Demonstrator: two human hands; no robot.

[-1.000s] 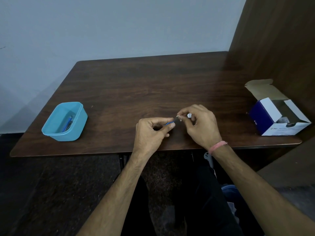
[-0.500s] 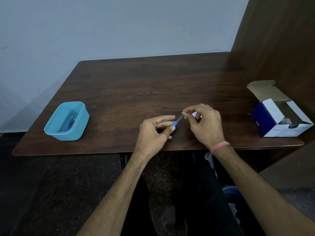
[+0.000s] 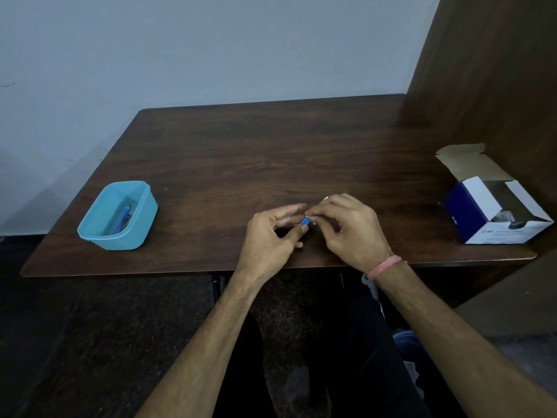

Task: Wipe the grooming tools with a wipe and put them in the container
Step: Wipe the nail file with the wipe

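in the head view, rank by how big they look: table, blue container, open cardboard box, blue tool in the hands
1. table
2. open cardboard box
3. blue container, close to the box
4. blue tool, mostly hidden

Light blue container (image 3: 118, 215), dark brown table (image 3: 271, 152), seemingly blue-handled tool (image 3: 305, 220).

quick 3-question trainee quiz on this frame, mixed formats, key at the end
1. True or false: the blue container already has tools lying in it.
2. Which hand pinches the blue-handled tool by its blue end?
A. left hand
B. right hand
C. neither
3. Fill in: the open cardboard box sits at the table's ____ edge.

Key
1. True: slim blue and metal items lie inside it.
2. A. The right hand's grip covers the tool's other end with a bit of white wipe.
3. right
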